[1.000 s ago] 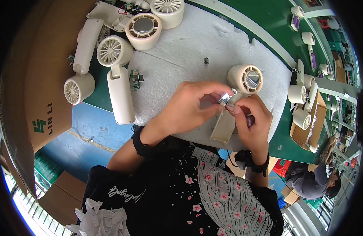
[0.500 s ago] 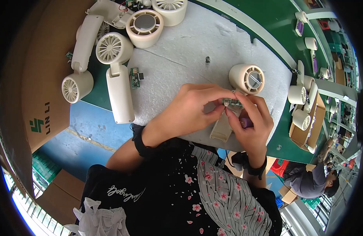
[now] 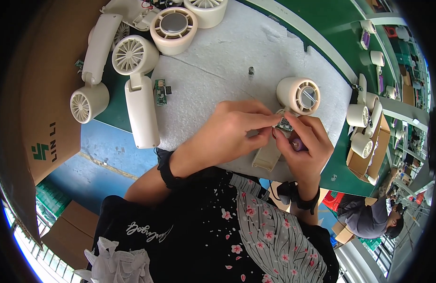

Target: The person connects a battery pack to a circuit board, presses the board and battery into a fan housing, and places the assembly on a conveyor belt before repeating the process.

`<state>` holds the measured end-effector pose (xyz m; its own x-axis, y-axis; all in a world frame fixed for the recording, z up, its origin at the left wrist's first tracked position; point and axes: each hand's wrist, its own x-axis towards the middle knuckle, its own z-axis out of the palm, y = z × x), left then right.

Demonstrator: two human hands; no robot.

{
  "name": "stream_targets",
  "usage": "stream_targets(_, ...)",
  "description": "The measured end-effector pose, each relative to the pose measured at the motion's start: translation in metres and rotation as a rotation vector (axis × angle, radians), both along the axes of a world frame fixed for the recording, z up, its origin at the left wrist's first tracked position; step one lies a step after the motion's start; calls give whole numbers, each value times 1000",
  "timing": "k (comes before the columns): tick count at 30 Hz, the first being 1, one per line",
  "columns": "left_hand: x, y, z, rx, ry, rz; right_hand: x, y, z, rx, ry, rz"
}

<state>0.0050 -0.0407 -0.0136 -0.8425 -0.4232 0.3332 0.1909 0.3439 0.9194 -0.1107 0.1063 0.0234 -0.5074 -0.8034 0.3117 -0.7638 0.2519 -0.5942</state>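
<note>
My right hand (image 3: 308,150) holds a small green circuit board (image 3: 286,125) between thumb and fingers. My left hand (image 3: 237,129) is closed in a pinch at the board's left end; its fingertips hide what they grip there. A purple cylindrical battery (image 3: 299,144) lies against my right palm, partly covered by the fingers. Just beyond my hands is a cream handheld fan head (image 3: 293,94) with a round silver centre. Its open handle shell (image 3: 267,158) extends toward me under my hands.
A foam sheet (image 3: 218,61) covers the green table. At left lie assembled cream fans (image 3: 141,111) and another circuit board (image 3: 161,92). A cardboard box (image 3: 52,94) stands at far left. More fans and an open carton (image 3: 376,155) are at right, with a person (image 3: 369,214) beyond.
My left fingertips have moved slightly right over the board's end, covering more of it. The board has tilted and shifted a little in my right hand.
</note>
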Motion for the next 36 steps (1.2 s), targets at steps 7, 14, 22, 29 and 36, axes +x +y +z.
stream_targets(7,0,0,0,4,-7,-2,0,-1,1,16,11,-1)
stream_targets(14,0,-1,-1,18,-3,-20,2,-2,-1,-1,31,-28)
stream_targets(22,0,-2,-1,12,-12,-33,5,-1,-2,5,-22,-55)
stream_targets(29,-3,6,9,44,-97,-41,9,1,7,38,-299,-164)
stream_targets(36,-8,16,8,-82,-141,25,13,5,13,55,-231,-221)
